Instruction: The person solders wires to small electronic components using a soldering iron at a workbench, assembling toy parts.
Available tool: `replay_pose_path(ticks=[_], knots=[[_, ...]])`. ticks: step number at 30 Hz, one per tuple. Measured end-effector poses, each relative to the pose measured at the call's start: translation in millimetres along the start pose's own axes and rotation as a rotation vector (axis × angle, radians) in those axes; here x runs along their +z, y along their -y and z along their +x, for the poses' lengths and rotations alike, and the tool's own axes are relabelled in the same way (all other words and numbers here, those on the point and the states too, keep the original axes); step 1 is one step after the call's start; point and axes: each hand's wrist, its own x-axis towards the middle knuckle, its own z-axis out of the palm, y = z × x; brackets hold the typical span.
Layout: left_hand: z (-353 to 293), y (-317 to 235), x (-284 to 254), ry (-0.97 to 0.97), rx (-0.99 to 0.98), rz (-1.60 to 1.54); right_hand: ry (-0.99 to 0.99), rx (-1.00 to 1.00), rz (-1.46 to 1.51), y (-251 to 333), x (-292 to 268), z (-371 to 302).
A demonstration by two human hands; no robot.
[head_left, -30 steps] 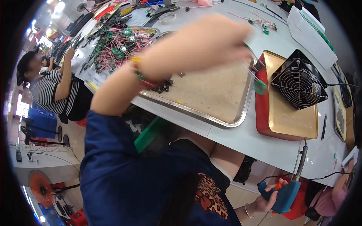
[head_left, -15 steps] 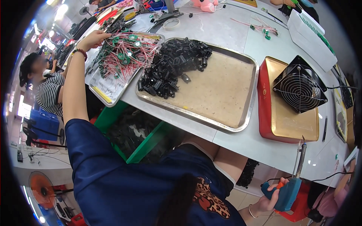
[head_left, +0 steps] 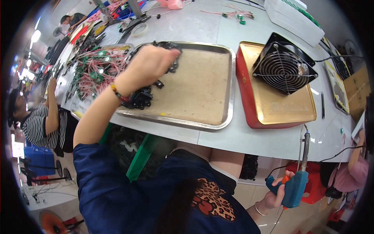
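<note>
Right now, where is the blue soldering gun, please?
The blue soldering gun is in the right grip, at the lower right of the head view, its tip pointing up, just below the near edge of the red-and-gold tin.

A glossy, pale grey-white tabletop [head_left: 222,143] stretches beneath and beyond the left hand [head_left: 150,64]. Far off to that hand's left, a round white lamp [head_left: 36,36] glares overhead; lower on the same side are a blue plastic crate [head_left: 41,162] and a round orange fan [head_left: 50,223]. Just beside the right hand [head_left: 276,195] is a red plastic stool [head_left: 313,189], with pale, shiny flooring [head_left: 304,218] below. Well beyond it rises a dull grey wall [head_left: 337,19].
</note>
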Motion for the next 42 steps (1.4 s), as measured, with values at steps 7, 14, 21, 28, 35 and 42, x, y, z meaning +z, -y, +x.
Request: replay_pose_path(ticks=[7, 14, 21, 28, 35, 42], knots=[[36.9, -11.8, 42.2, 0.083, -0.155, -0.518, -0.049, 0.032, 0.025, -1.4, -9.7, -3.5], [13.3, 2.3, 26.0, 0.02, -0.201, -0.29, -0.056, 0.07, 0.085, -9.1, -13.2, -1.2], [-73.7, -24.9, -18.9, -0.061, -0.301, -0.133, 0.013, -0.333, 0.042, -47.8, -47.7, 17.8], [-187.0, -10.8, -56.1, -0.452, -0.829, 0.073, -0.229, -0.386, -0.022, -25.4, 2.1, 21.2], [-246.6, -7.0, -73.7, -0.654, -1.071, -0.036, -0.127, 0.01, 0.337, 1.0, 20.7, 22.6], [-216.0, -10.9, -66.2, -0.352, -1.064, -0.205, -0.133, -0.043, 0.226, 12.1, 23.4, 22.7]])
